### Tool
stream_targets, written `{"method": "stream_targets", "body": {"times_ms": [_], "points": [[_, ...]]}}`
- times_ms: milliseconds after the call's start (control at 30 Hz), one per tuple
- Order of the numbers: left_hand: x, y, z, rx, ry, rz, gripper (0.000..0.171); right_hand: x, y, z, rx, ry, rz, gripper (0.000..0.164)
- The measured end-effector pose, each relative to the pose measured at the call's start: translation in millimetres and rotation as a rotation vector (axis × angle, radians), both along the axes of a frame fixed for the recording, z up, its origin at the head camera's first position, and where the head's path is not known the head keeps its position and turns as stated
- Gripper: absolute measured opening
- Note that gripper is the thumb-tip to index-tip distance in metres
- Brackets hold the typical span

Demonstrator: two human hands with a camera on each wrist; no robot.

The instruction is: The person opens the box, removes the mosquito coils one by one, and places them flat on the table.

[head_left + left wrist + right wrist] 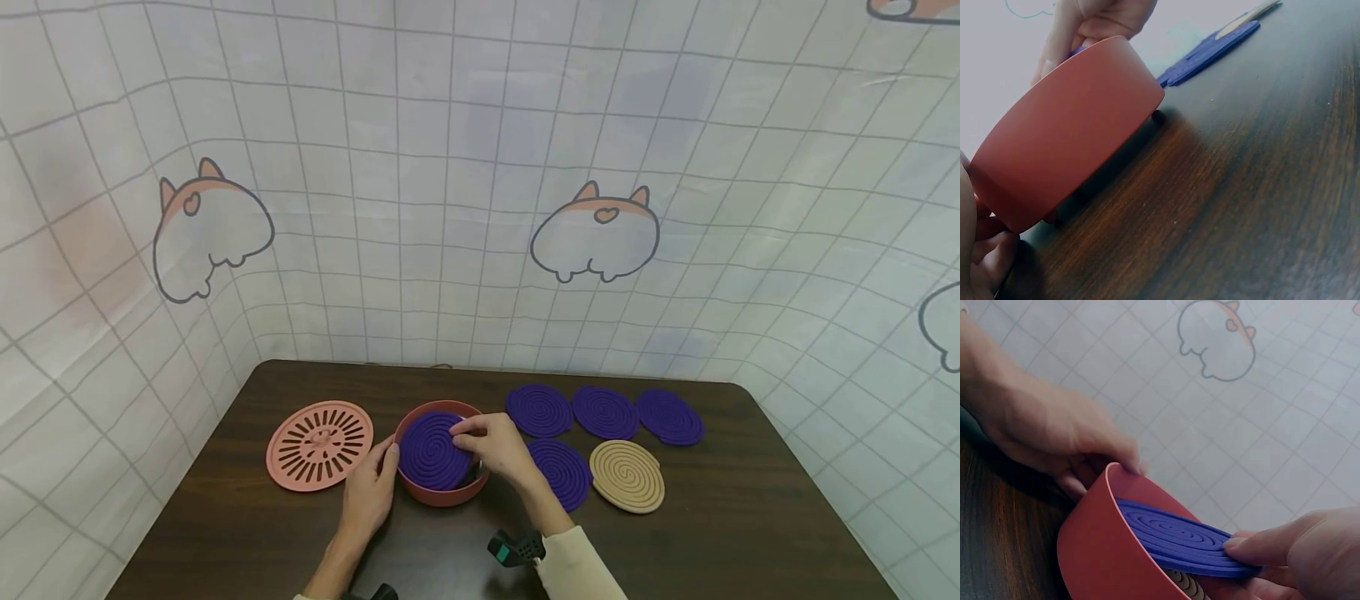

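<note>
A round red box stands on the dark table. My left hand grips its left side, the thumb at the rim. Between thumb and fingers my right hand pinches the right edge of a purple mosquito coil. That coil lies tilted in the box's mouth, its far part inside the wall and its pinched edge raised, as the right wrist view shows. Beneath it, part of a beige coil shows inside the box. The left wrist view shows the box's outer wall; its inside is hidden there.
Left of the box lies a pink slotted lid. To the right, several purple coils and one beige coil lie flat, close together. A white grid-patterned curtain surrounds the table at the back and sides.
</note>
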State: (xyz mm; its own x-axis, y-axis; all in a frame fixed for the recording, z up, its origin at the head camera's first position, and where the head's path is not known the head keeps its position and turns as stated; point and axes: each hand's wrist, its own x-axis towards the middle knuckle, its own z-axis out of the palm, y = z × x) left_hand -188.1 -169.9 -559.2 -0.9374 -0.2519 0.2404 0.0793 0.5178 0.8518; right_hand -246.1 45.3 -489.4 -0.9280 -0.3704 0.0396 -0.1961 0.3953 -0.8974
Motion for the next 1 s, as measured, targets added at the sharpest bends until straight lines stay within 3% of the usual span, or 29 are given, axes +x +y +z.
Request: {"method": "stream_targets", "body": {"times_ms": [1000], "points": [[-0.7, -0.9, 0.4, 0.009, 0.001, 0.000, 0.044, 6.3, 0.1, -2.6, -0.085, -0.010, -0.157, 0.014]]}}
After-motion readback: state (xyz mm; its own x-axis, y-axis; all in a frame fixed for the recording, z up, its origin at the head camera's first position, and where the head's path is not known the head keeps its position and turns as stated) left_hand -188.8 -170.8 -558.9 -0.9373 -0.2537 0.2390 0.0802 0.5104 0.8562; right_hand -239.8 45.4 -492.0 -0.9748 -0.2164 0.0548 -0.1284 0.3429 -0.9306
